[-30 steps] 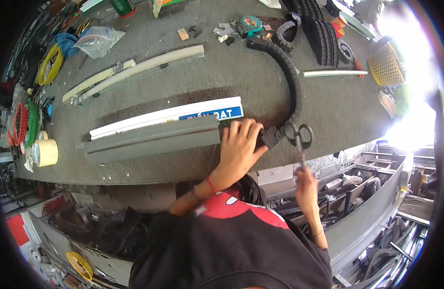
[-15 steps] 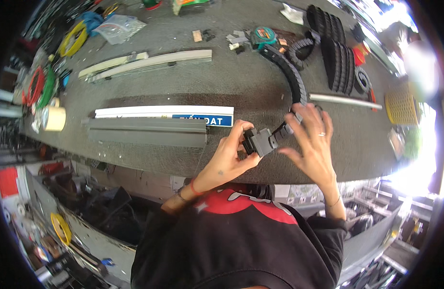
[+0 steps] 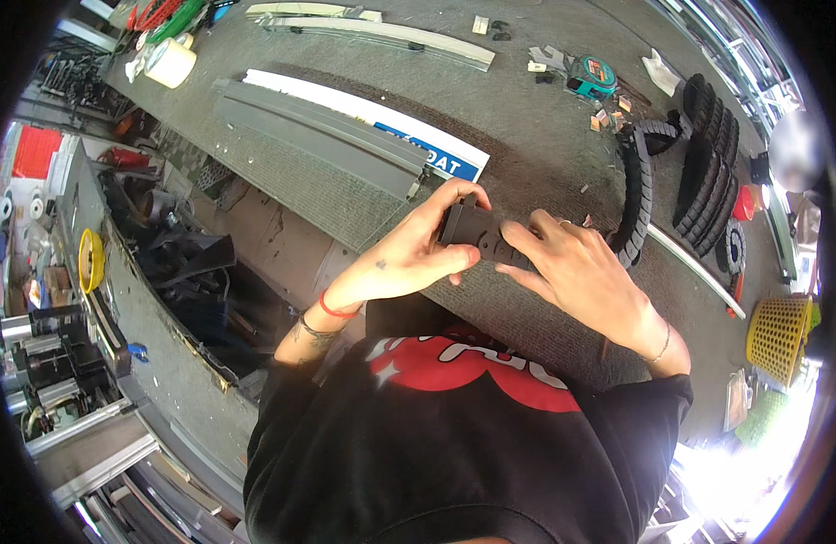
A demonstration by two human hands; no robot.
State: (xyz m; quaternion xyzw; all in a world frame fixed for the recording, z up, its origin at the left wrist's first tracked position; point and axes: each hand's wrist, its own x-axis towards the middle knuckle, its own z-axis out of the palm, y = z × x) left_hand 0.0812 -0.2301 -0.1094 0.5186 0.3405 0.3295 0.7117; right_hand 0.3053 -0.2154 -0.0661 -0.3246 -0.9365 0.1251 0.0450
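In front of my chest, my left hand (image 3: 409,249) grips a dark, boxy plastic block (image 3: 472,224), its thumb along the near side and fingers round the far side. My right hand (image 3: 585,272) closes its thumb and fingers on the short chain links joined to that block. Beyond the right hand, a black and grey cable chain (image 3: 637,186) curves away over the table. My right hand hides the stretch between the block and this curved part.
Grey metal profiles (image 3: 323,136) lie left of my hands beside a white strip with a blue label (image 3: 436,156). A tape measure (image 3: 592,76), coiled cable chains (image 3: 708,154), a pale rod (image 3: 694,267) and a yellow basket (image 3: 778,340) are on the right. Masking tape (image 3: 171,63) stands far left.
My view has turned, so the table now runs diagonally. My right hand has gone from spread fingers over the chain to gripping the links close to the block. My left hand still holds the block.
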